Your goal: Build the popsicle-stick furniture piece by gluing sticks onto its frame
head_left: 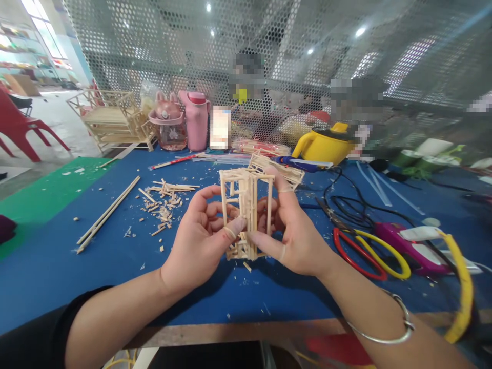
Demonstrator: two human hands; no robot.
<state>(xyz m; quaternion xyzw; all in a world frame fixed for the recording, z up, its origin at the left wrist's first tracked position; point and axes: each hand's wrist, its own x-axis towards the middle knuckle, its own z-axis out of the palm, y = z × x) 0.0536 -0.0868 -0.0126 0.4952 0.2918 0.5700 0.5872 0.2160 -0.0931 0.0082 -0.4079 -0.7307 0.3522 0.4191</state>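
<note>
Upright in front of me, above the blue tabletop [126, 277], is a small frame of thin wooden sticks [251, 215], joined into open rectangular panels. My left hand [205, 230] grips its left side, thumb across the front and fingers behind. On the right side my right hand [290, 230] holds it too, its thumb low on the front and its index finger near the top. The other fingers are partly hidden behind the sticks. Just beyond the right hand lies another small stick frame [295, 177], partly covered by that hand.
Stick offcuts [163, 205] and two long sticks [109, 214] lie to the left. Red-and-yellow-handled scissors [359, 261], a purple device [411, 253] and black cables are at right. Behind stand a pink bottle [197, 123], a lit phone [220, 128], a yellow pot [323, 147] and a larger stick model [115, 120].
</note>
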